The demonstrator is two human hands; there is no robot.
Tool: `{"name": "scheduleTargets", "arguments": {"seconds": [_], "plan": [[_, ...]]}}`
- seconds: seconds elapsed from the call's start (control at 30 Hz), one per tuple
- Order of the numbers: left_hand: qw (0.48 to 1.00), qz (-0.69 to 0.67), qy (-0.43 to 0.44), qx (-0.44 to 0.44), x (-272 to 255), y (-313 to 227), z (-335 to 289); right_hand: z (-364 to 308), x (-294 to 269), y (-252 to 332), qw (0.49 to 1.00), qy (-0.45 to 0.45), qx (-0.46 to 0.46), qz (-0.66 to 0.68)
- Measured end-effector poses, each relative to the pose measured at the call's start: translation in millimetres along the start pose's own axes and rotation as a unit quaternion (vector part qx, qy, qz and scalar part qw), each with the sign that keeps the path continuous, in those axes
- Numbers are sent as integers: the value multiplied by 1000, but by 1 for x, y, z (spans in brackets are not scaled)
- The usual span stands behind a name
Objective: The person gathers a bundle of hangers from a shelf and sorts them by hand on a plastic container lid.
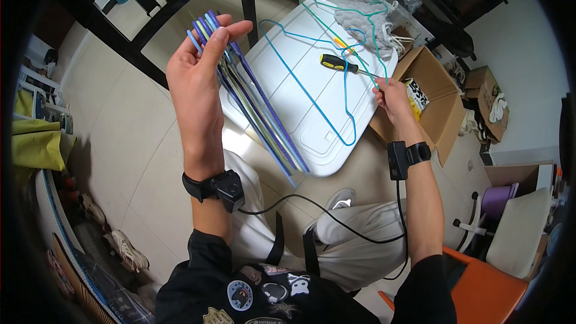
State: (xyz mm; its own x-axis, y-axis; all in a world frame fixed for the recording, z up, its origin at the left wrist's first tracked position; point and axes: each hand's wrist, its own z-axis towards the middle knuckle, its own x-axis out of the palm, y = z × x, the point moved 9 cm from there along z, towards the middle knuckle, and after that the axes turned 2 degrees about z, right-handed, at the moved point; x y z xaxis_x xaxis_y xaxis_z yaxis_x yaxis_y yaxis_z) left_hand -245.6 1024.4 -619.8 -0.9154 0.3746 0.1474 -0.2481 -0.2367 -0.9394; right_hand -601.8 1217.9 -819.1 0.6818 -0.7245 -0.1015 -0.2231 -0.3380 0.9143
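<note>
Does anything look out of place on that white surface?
Two tools look odd alongside clothes hangers: a black-and-yellow screwdriver and a smaller orange-handled tool. Both lie by the blue hanger, which rests at a slant on the white plastic surface. Nothing appears spilled or clearly broken.

Thin purple, blue and pale green hangers (261, 114) slant bundled from the left hand (207, 54); the right hand (393, 96) grips 1 teal hanger (376, 39); 1 blue hanger (346, 91) lies flat.

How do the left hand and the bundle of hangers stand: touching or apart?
Touching: the head view shows the left hand gripping the bundle of hangers, which passes between thumb and fingers.
</note>
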Motion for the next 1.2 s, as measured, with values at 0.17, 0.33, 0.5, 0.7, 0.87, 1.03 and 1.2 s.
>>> {"name": "scheduleTargets", "arguments": {"seconds": [0.17, 0.33, 0.5, 0.7, 0.87, 1.03, 1.2], "plan": [[1000, -2, -9, 8, 3, 1, 2, -43, 30, 55, 997, -18, -52, 50], [1000, -8, 3, 3, 3, 5, 8, -109, 49, 98, 976, -4, -218, -6], [998, -69, -11, -7, 11, 16, 10, -155, 63, 94, 963, 15, -256, -81], [998, -62, -1, -12, 20, 21, 9, -184, 84, 88, 899, 4, -345, -271], [994, -89, -59, -5, -9, 17, 15, -195, 112, 82, 860, 83, -409, -294], [988, -130, -89, 5, -35, 25, 25, -196, 104, 81, 848, 73, -424, -309], [985, -121, -122, 5, -56, 25, 26, -194, 105, 77, 887, 99, -385, -233]]}}
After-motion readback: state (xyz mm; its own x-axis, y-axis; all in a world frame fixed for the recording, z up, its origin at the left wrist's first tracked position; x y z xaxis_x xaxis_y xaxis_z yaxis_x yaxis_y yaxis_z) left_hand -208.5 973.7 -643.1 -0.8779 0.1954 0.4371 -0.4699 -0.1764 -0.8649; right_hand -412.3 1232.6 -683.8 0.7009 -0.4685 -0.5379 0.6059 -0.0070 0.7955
